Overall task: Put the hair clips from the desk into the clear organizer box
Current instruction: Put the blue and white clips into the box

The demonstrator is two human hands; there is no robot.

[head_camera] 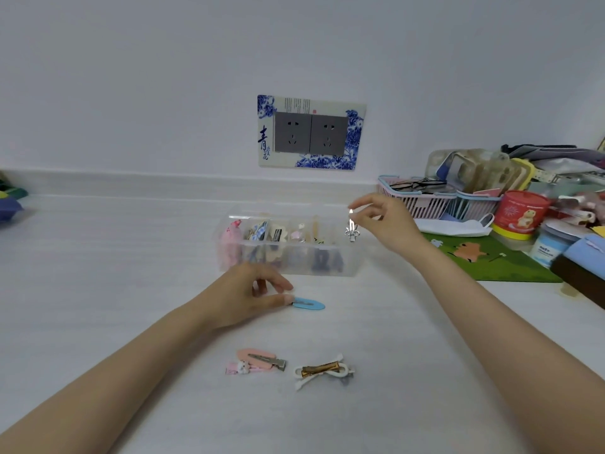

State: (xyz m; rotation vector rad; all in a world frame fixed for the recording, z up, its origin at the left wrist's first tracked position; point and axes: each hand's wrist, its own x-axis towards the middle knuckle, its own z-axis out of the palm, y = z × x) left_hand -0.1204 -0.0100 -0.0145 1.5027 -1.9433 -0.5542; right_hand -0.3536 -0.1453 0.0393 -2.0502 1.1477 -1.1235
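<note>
The clear organizer box (347,262) stands mid-desk, its compartments holding several clips. My right hand (384,224) pinches a silver hair clip (352,228) by its top, dangling it over the box's right end. My left hand (252,294) rests on the desk in front of the box, thumb and fingertips touching the end of a flat blue clip (311,304). Nearer to me lie a pink oval clip (260,358) with a small pink bunny clip (240,368) against it, and a white-and-gold bow clip (322,371).
A pink basket (415,198) with glasses, a red tub (522,213), a white mask (458,226) and a green mat (491,260) crowd the right side. A wall socket (311,132) sits behind the box. Something blue lies at the far left edge (9,208).
</note>
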